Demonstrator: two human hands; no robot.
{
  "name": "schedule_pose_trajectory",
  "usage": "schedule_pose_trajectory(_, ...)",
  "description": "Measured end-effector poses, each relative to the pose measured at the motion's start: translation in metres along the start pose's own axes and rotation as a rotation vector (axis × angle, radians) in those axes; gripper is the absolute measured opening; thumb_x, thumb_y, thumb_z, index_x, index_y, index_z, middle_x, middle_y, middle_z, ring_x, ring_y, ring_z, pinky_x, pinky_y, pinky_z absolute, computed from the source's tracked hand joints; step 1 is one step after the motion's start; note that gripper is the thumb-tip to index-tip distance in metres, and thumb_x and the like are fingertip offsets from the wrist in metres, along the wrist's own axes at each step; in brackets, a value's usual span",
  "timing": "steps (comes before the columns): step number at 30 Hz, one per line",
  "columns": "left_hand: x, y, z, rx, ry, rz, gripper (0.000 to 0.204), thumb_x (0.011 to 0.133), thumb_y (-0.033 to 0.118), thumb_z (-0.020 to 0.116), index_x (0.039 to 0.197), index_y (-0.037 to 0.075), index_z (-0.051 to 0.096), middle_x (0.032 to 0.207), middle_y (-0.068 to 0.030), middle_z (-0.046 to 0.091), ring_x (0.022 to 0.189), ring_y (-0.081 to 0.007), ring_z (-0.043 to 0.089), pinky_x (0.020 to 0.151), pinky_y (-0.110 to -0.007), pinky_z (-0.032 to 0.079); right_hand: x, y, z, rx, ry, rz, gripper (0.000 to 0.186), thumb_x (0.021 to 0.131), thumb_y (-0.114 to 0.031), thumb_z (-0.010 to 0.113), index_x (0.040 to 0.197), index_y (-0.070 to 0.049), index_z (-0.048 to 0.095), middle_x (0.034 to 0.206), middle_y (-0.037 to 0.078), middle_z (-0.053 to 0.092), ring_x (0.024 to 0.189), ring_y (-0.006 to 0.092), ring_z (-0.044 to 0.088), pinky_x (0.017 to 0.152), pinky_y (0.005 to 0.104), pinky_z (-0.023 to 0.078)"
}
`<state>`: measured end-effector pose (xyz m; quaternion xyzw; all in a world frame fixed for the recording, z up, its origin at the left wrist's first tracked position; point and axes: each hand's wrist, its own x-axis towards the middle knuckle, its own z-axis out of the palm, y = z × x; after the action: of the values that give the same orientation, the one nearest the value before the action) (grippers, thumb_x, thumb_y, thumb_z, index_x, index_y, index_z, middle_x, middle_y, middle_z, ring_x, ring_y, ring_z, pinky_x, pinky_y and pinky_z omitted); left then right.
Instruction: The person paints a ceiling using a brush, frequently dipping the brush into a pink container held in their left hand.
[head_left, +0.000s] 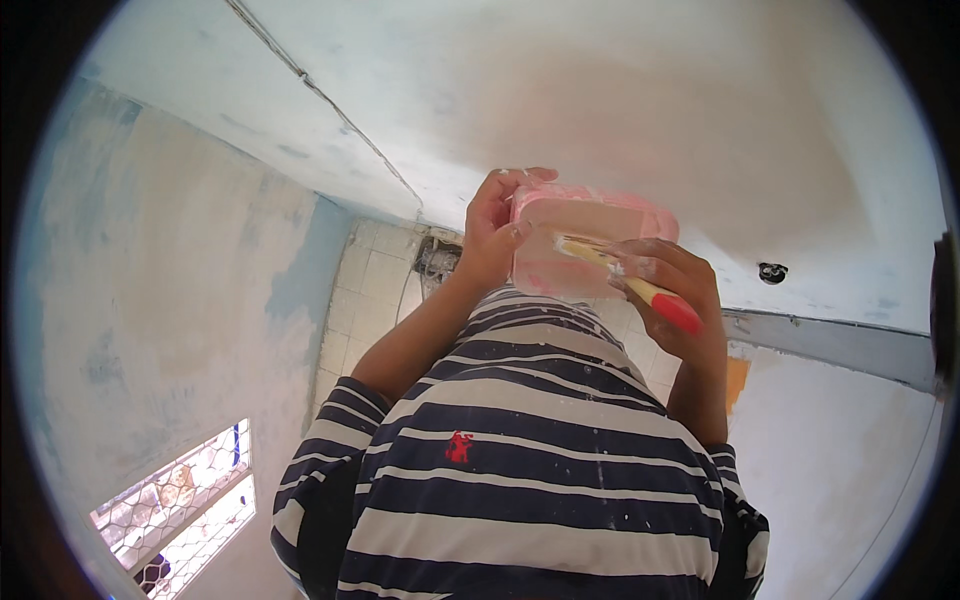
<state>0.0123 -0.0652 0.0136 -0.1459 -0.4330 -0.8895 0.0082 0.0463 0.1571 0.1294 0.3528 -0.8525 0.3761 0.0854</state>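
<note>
Pink tub [655, 220] in the left hand [490, 235], brush [642, 290] in the right [678, 295].
The left hand clasps the tub's left side; the right pinches the brush handle near its bristles. That one-sided grip could let the tub tip, and a loaded brush could drip on the striped shirt [540, 400]. Whether bristles touch the contents is hard to tell; the dark object [437, 258] on the tiled floor [372, 280] is indistinct.

The right hand [690, 277] hides part of the brush [645, 289]; the striped shirt [530, 490] is cut off at 6 o'clock, a dark object [942, 310] at 3 o'clock.
</note>
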Motion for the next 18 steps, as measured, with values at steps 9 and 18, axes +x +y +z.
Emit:
schedule_pose_trajectory(9, -0.003, 0.002, -0.020, 0.133, 0.060, 0.074, 0.054, 0.077, 0.040, 0.072, 0.111, 0.001, 0.053, 0.127, -0.0249, 0.054, 0.110, -0.0290, 0.060, 0.092, -0.041, 0.051, 0.010, 0.012, 0.020, -0.159, 0.103, -0.078, 0.018, 0.075, -0.001, 0.073, 0.092, -0.003, 0.066, 0.095, 0.012, 0.070, 0.082, 0.0295, 0.068, 0.069, 0.0323, 0.054)
schedule_pose_trajectory(18, -0.001, -0.011, -0.038, 0.122, -0.048, 0.064, 0.041, 0.079, 0.016, 0.064, 0.114, -0.003, 0.054, 0.128, -0.0192, 0.055, 0.107, -0.0230, 0.062, 0.089, -0.035, 0.053, 0.005, 0.012, 0.037, -0.128, 0.116, 0.039, 0.019, 0.076, 0.002, 0.074, 0.092, -0.003, 0.066, 0.097, 0.013, 0.070, 0.081, 0.0274, 0.069, 0.068, 0.0318, 0.054)
